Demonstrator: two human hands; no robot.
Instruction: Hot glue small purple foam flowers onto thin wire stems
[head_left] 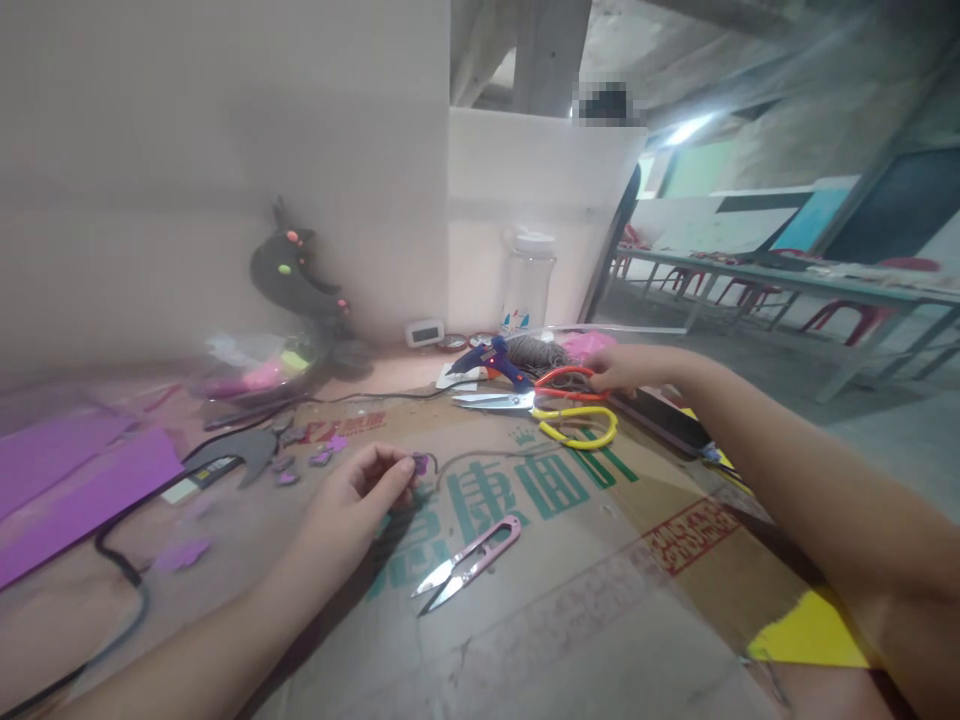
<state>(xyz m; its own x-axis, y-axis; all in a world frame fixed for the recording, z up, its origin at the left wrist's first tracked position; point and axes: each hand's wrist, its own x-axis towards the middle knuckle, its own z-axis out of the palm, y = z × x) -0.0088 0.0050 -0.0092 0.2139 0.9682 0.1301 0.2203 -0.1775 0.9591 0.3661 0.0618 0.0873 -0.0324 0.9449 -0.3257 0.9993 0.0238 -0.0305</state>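
Note:
My left hand [379,478] pinches a small purple flower piece [421,464] between thumb and fingers, and a thin grey cord trails from it across the cardboard. At the back right, my right hand [626,368] is closed at the red handle of the scissors [574,425], whose other handle is yellow. The scissor blades point left, under a blue glue gun [491,360]. Pink thread snips [472,562] lie on the cardboard [570,560] between my arms. My right fingertips are partly hidden.
Purple sheets [90,480] and small cut pieces [330,450] lie to the left, beside a black cable [120,550]. Behind are a dark crescent-shaped figure [296,275], a clear bottle [527,285] and grey yarn [536,352]. Yellow paper [814,635] lies at the right.

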